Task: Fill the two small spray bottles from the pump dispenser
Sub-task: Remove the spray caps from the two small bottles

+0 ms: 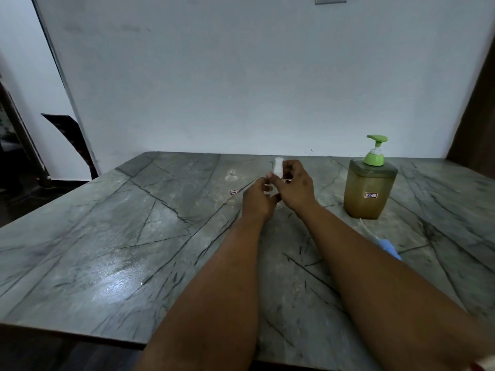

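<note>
Both hands meet over the middle of the grey marble table (pixel 112 236), toward its far side. With my left hand (pixel 258 200) I grip the body of a small clear spray bottle (pixel 267 187), fingers closed around it, so most of the bottle is hidden. With my right hand (pixel 296 187) I pinch its white spray cap (pixel 278 167) at the top, fingertips clamped on it; whether the cap is screwed on or loose I cannot tell.

Just left of my hands stands the second small spray bottle (pixel 232 184), clear, upright, its threaded neck open with no cap. It carries a small white sticker with a red border; the writing is too small to read surely.

To the right, well apart from my hands, stands the pump dispenser (pixel 369 188), a squarish translucent bottle holding brownish liquid, with a green pump head whose spout points left. Its sticker reads "35".

Near my right forearm lies a blue object with a thin white tube (pixel 387 246), partly hidden by the arm.
</note>
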{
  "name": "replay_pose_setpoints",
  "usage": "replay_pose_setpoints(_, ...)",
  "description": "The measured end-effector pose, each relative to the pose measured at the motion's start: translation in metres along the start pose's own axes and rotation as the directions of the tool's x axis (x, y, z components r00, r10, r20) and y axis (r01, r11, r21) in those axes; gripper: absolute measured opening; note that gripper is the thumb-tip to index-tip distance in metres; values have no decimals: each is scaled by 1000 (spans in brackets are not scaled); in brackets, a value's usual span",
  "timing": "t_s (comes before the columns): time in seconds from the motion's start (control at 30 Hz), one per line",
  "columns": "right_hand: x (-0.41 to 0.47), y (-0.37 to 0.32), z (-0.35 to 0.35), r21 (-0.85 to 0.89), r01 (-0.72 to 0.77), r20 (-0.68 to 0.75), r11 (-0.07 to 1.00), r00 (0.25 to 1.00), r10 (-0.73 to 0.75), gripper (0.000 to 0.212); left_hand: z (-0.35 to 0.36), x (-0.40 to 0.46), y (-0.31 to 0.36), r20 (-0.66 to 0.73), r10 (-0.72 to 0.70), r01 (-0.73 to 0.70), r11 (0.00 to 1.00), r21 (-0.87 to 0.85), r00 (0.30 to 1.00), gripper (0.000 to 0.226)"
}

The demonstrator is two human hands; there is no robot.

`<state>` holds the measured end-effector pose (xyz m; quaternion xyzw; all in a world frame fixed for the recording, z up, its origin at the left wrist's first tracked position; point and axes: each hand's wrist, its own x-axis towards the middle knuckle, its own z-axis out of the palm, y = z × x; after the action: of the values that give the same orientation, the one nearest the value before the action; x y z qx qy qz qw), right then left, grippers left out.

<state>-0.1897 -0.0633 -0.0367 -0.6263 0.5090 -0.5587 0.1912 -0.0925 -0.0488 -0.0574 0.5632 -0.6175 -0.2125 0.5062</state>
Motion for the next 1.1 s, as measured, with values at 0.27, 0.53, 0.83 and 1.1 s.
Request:
replay_pose_setpoints(0.27, 2, 1, 3, -118, 21, -3, 993, 1000, -21, 31, -1, -2, 1, -12, -1, 1, 1000, -2, 1000, 40)
replay_pose_setpoints(0.53, -4, 0, 3, -26, 25, -6, 999, 1000, -26, 47, -2, -2, 0, -19, 29, -29, 999, 19, 999, 35)
replay_pose_setpoints(0.83, 1, 3, 5, -116, -1, -15, 993, 1000, 0, 29, -2, -2, 1, -18, 8, -7, 1000, 9, 1000, 39)
replay_pose_setpoints(1.1, -1, 7, 1, -50, 13, -12, 999, 1000, -13, 39, -3, -2, 0, -9, -3, 3, 1000, -23, 1000, 39)
